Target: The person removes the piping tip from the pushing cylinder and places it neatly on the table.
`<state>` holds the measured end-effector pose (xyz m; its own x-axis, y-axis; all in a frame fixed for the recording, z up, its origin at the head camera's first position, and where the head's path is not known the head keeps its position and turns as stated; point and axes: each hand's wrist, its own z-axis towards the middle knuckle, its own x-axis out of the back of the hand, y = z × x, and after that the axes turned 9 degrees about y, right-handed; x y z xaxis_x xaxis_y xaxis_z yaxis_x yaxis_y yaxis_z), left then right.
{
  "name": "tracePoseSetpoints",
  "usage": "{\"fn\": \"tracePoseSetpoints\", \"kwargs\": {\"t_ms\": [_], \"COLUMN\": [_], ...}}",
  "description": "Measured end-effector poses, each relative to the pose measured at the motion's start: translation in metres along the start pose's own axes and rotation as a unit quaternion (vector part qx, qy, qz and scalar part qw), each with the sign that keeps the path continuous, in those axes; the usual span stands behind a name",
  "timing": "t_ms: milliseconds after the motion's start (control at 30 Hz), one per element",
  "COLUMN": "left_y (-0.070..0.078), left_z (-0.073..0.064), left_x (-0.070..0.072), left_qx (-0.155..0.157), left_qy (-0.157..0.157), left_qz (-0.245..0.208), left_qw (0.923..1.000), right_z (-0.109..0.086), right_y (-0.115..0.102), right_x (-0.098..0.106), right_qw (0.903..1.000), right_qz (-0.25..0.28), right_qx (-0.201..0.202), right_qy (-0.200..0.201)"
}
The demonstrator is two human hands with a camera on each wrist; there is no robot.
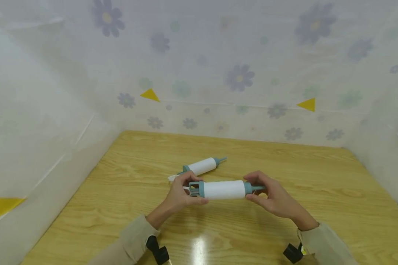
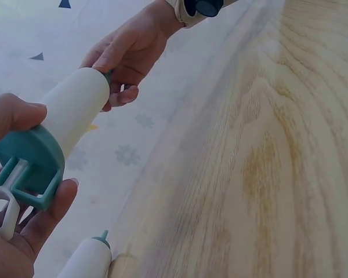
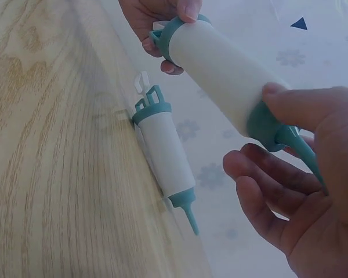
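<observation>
A plastic syringe (image 1: 224,189) with a white barrel, teal ends and a thin teal nozzle is held level above the table, nozzle pointing right. My left hand (image 1: 178,195) grips its teal collar and handle end, thumb and fingers on opposite sides. In the left wrist view, a white ring-ended plunger (image 2: 10,217) sticks out through the teal frame beside the palm. My right hand (image 1: 278,198) pinches the teal nozzle cap (image 3: 264,124), with its lower fingers curled loosely under the nozzle. Behind them a second, similar syringe (image 1: 203,166) lies on the table, touched by neither hand.
The wood-grain table (image 1: 126,162) is bordered by a pale flowered sheet (image 1: 199,73) at the back and sides. Yellow triangles (image 1: 150,95) are stuck on the sheet. A black wrist camera (image 1: 159,252) is on the left sleeve, another (image 1: 292,253) on the right.
</observation>
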<state>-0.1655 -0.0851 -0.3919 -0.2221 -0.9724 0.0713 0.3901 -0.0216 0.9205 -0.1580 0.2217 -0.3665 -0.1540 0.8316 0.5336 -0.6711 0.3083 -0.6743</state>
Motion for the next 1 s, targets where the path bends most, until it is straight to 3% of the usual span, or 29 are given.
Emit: {"fn": "tracePoseSetpoints", "kwargs": {"t_ms": [100,433,633,867,1000], "left_y": [-0.0004,-0.0024,-0.0022,0.0008,0.0022], "left_z": [-0.0005,-0.0012,-0.002,-0.0027,-0.003], "left_x": [-0.0006,-0.0002,0.0001,0.0018,0.0018], "left_qx": [-0.006,-0.009,-0.004,0.011,0.002], "left_qy": [0.001,-0.003,-0.004,0.0,-0.005], "left_qz": [0.003,0.022,0.027,0.032,0.032], "left_qw": [1.0,0.9997,0.9996,0.9994,0.9995], "right_z": [0.0001,0.0004,-0.0011,-0.0014,-0.0015], "right_y": [-0.0009,0.0,0.0006,0.0002,-0.0007], "right_x": [0.0014,0.0064,0.0053,0.0026,0.0031], "right_qw": [0.9997,0.9963,0.9975,0.9992,0.999], "right_qz": [-0.019,0.0,0.007,-0.033,-0.036], "right_qx": [-0.012,-0.059,-0.047,-0.01,-0.013], "right_qy": [-0.005,-0.062,-0.052,-0.021,-0.023]}}
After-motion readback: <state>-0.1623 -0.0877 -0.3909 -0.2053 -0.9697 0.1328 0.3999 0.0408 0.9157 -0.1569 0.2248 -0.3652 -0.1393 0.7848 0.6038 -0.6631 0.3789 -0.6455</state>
